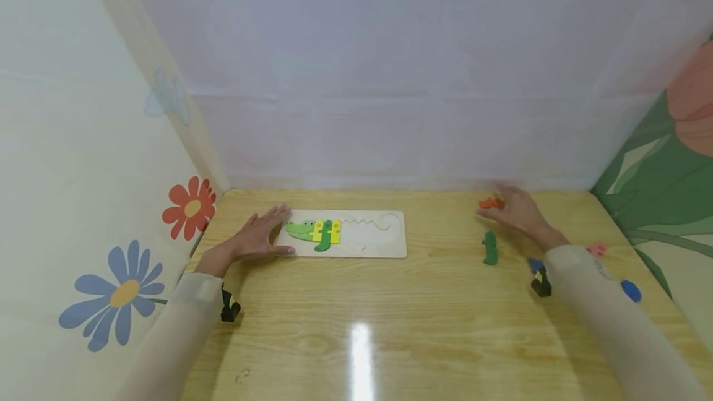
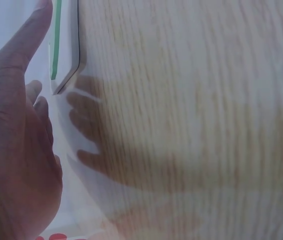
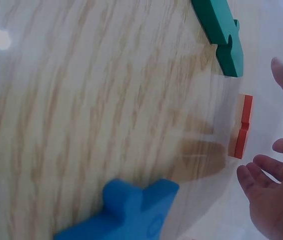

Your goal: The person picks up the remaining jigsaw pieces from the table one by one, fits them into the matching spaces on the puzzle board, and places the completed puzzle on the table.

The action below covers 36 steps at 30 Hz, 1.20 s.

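A pale puzzle board [image 1: 379,243] lies on the table, with a green crocodile head [image 1: 301,230], yellow pieces [image 1: 335,232] and a green leg piece [image 1: 324,241] in its left part. My left hand [image 1: 257,237] rests at the board's left end, its fingers straight and spread, thumb along the near corner. Toward the back right, my right hand [image 1: 518,212] reaches over an orange puzzle piece [image 1: 490,203] with thumb and fingers parted. In the right wrist view that orange piece [image 3: 244,126] lies on the table, apart from the fingers [image 3: 261,172]. A loose green piece [image 1: 490,248] lies just nearer than it.
Beside my right forearm lie a blue piece [image 1: 535,265], a pink piece [image 1: 597,250] and a rounded blue piece [image 1: 631,291]. White cloth [image 1: 356,110] hangs behind the wooden table [image 1: 434,327], and flower-printed cloth stands at both sides.
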Motion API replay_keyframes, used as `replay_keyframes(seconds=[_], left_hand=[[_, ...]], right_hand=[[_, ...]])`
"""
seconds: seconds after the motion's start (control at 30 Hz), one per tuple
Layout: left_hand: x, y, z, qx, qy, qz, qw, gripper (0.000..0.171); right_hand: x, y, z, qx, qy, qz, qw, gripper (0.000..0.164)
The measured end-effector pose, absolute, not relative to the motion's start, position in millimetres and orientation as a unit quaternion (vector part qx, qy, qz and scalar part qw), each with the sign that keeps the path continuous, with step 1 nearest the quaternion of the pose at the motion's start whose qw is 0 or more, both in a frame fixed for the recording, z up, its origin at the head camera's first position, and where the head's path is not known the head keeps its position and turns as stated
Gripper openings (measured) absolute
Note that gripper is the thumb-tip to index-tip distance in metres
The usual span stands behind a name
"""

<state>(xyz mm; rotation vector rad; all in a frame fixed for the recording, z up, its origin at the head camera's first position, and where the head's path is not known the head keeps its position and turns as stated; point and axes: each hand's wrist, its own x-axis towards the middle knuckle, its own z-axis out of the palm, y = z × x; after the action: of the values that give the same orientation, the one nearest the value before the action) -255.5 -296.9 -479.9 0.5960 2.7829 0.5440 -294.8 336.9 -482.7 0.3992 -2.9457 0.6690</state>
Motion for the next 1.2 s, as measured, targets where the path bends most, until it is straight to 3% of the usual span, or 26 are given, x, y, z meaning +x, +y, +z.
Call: replay_keyframes(seconds=[0.67, 1.2], left_hand=[[-258.6, -299.8, -490.4, 0.202, 0.956, 0.173, 0.126, 0.109], [-254.2, -298.1, -488.1, 0.202, 0.960, 0.160, 0.109, 0.106]], right_hand=[[-296.0, 332.7, -495.8, 0.095, -0.959, 0.267, 0.029, 0.094], [-300.0, 328.4, -500.5, 0.110, -0.953, 0.275, 0.058, 0.076]])
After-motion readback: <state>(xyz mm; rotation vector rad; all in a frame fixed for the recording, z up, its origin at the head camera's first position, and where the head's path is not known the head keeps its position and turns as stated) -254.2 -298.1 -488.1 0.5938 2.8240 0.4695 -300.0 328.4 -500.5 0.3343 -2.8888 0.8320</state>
